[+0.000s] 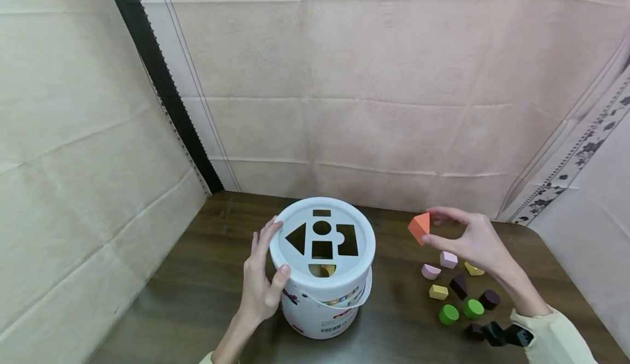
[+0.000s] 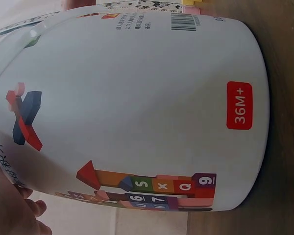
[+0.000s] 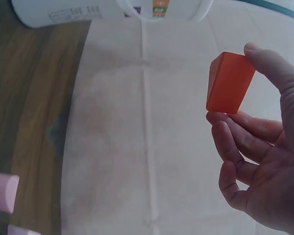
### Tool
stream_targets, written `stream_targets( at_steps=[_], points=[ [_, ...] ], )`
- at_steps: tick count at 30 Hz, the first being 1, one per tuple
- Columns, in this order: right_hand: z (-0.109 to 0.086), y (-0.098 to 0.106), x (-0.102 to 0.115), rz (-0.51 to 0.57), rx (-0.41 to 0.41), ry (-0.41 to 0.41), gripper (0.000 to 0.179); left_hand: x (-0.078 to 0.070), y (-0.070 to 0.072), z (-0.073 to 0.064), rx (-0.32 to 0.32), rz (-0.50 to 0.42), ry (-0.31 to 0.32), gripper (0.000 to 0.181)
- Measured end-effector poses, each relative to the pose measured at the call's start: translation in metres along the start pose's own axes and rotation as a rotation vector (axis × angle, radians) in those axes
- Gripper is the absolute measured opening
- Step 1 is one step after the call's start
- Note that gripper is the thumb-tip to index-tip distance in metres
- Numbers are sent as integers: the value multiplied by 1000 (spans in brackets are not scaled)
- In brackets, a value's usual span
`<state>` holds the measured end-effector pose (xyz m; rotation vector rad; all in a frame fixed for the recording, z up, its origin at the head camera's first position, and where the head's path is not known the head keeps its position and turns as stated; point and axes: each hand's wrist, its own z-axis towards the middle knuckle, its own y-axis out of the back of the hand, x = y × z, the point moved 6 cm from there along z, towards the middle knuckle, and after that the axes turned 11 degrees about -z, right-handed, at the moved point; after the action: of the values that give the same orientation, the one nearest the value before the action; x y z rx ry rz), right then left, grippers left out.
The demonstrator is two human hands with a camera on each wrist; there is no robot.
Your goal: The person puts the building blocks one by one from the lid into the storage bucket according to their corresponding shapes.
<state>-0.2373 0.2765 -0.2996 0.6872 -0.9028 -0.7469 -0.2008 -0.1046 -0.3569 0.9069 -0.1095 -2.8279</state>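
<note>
A white shape-sorter bucket (image 1: pixel 322 320) stands upright on the table, its pale lid (image 1: pixel 361 227) pierced by cutouts including a triangle, a circle and rectangles. Through the front cutout a bit of yellow shows inside. My left hand (image 1: pixel 261 282) rests against the lid's left rim, fingers and thumb spread along the edge; the left wrist view shows mostly the bucket's printed side (image 2: pixel 137 98). To the right of the bucket, my right hand (image 1: pixel 474 238) pinches an orange triangular block (image 1: pixel 420 227) between thumb and fingertips, raised above the table. The right wrist view shows that orange block (image 3: pixel 230 83) close up.
Loose blocks lie right of the bucket, below the right hand: a pink block (image 1: pixel 448 259), a pink half-round block (image 1: pixel 431 272), a yellow block (image 1: pixel 438 292), green cylinders (image 1: pixel 449 314) and several dark blocks (image 1: pixel 459 286). Cloth walls (image 1: pixel 374 107) border the wooden table (image 1: pixel 197 298).
</note>
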Motion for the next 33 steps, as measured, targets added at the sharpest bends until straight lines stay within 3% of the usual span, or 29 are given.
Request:
stream_targets(
  at_steps=[7,16,33],
  points=[
    [10,1,22,43,-44,55,49,0,-1,1,1,4,-1,70],
    [20,-7,66,147,14,112,50,1,-1,2,0,-8,-22,71],
    [47,-56,136,176,78,301,54,1,0,-1,0,-3,-1,68]
  ],
)
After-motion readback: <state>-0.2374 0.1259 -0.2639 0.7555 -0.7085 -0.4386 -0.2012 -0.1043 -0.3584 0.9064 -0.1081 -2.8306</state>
